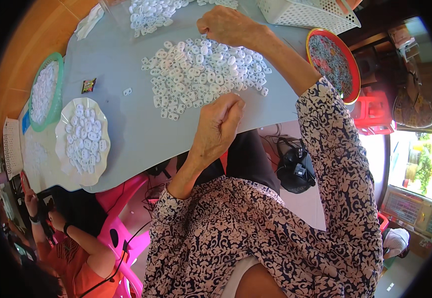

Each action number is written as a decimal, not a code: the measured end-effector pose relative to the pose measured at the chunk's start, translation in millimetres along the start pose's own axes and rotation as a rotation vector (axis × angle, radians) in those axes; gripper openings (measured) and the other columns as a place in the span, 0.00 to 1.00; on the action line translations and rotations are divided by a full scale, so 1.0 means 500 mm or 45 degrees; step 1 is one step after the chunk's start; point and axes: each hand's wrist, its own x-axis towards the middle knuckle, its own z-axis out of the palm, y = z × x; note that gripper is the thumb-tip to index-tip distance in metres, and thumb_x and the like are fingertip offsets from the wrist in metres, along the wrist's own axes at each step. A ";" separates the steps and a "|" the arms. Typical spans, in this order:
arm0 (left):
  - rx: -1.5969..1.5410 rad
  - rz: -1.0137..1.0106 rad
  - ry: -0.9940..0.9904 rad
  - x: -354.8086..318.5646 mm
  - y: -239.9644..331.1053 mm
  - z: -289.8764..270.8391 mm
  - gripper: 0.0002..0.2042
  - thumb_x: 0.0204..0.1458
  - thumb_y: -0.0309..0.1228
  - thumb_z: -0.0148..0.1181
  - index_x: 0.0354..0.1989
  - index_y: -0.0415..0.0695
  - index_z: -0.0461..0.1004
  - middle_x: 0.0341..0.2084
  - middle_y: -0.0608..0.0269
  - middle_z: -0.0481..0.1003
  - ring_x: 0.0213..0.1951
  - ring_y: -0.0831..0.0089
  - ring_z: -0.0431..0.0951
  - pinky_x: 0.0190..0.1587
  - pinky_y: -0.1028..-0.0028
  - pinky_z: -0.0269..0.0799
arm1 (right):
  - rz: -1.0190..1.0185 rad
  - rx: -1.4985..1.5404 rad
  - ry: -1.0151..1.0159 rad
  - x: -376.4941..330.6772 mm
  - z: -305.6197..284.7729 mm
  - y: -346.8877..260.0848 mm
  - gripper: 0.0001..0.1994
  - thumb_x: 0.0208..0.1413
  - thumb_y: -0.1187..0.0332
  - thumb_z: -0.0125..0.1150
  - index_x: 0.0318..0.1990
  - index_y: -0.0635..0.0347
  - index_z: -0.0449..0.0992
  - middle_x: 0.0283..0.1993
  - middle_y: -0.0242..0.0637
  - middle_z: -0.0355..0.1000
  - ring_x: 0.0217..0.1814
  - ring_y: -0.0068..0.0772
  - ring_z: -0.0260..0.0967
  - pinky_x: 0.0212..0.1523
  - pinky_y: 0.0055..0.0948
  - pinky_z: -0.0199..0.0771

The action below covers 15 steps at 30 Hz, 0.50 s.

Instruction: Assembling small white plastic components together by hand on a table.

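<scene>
A broad pile of small white plastic pieces [191, 74], many with two holes, lies on the grey table in front of me. My left hand [218, 124] is closed at the pile's near edge, thumb along the top of the curled fingers. Whatever it may hold is hidden. Beyond the pile's far edge, my right hand [228, 26] is closed too, its fingers curled down over the tabletop. The inside of that hand cannot be seen. One loose white piece [127, 91] lies apart, left of the pile.
A scalloped plate [102, 158] and a green basket [58, 94] hold white pieces at left, near a small wrapped packet [88, 85]. A red-rimmed tray [357, 82] of small grey parts and a white perforated basket [295, 20] stand right. Another person [84, 253] sits lower left.
</scene>
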 end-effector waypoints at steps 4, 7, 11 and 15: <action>0.002 0.071 -0.005 0.001 -0.004 -0.001 0.07 0.57 0.25 0.47 0.29 0.36 0.69 0.17 0.67 0.65 0.19 0.83 0.62 0.22 0.81 0.59 | -0.008 0.095 0.025 0.012 0.001 0.006 0.06 0.45 0.75 0.57 0.33 0.62 0.75 0.36 0.45 0.73 0.43 0.44 0.71 0.42 0.39 0.72; 0.007 0.069 -0.023 0.002 0.001 -0.002 0.04 0.55 0.21 0.47 0.29 0.35 0.66 0.19 0.64 0.64 0.23 0.79 0.63 0.26 0.79 0.61 | 0.070 0.055 -0.325 0.028 -0.014 0.004 0.08 0.44 0.76 0.58 0.34 0.62 0.74 0.37 0.43 0.72 0.41 0.43 0.72 0.39 0.39 0.72; 0.023 0.078 -0.020 0.002 0.004 -0.003 0.04 0.55 0.21 0.47 0.28 0.35 0.65 0.19 0.64 0.64 0.23 0.79 0.63 0.26 0.79 0.61 | 0.018 0.092 -0.251 0.026 -0.024 -0.003 0.07 0.44 0.76 0.59 0.33 0.59 0.74 0.37 0.40 0.72 0.40 0.40 0.72 0.36 0.38 0.71; 0.032 0.119 -0.042 0.000 -0.009 -0.002 0.04 0.55 0.22 0.47 0.29 0.36 0.65 0.20 0.63 0.64 0.23 0.78 0.63 0.26 0.78 0.62 | -0.058 0.018 -0.222 0.028 -0.020 -0.006 0.07 0.44 0.75 0.59 0.33 0.56 0.74 0.37 0.38 0.71 0.40 0.38 0.72 0.35 0.38 0.72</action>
